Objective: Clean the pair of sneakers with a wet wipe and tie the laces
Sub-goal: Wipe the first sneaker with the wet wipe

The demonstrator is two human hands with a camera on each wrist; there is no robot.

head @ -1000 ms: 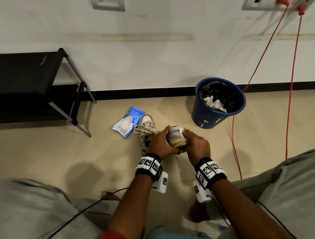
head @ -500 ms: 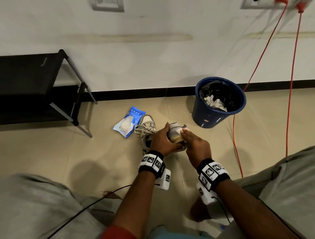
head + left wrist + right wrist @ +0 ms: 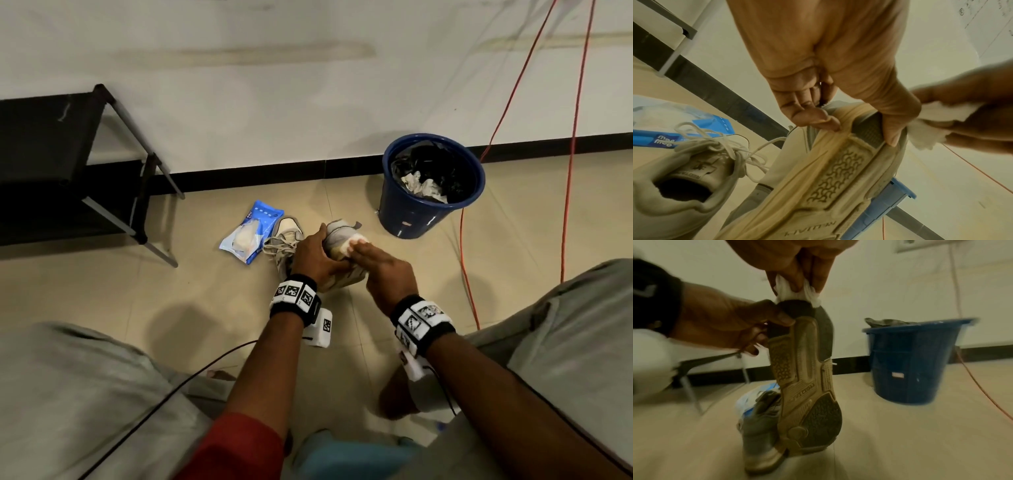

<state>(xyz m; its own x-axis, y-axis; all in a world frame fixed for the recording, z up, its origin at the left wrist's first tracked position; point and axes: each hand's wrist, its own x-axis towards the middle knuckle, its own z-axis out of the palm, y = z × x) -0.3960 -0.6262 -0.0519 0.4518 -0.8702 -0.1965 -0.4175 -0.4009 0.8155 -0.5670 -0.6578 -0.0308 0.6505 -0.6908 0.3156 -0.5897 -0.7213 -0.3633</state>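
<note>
"REDTAPE" on sneaker [image 3: 684, 186] tongue

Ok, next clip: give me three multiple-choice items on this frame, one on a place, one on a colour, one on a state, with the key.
1. Where does the wipes pack lie?
A. in the bin
B. on the floor left of the second sneaker
C. on the black rack

2. What colour is the bin?
A. red
B. white
C. blue

3. How is the held sneaker turned?
A. sole toward the person
B. flat on its sole
C. worn on a foot

Key: 1 B, the pack lies against the second sneaker's left side. 2 C, its wall is blue. 3 A, the left hand grips it, tread exposed, while the right hand presses the wet wipe to its top end.
</note>
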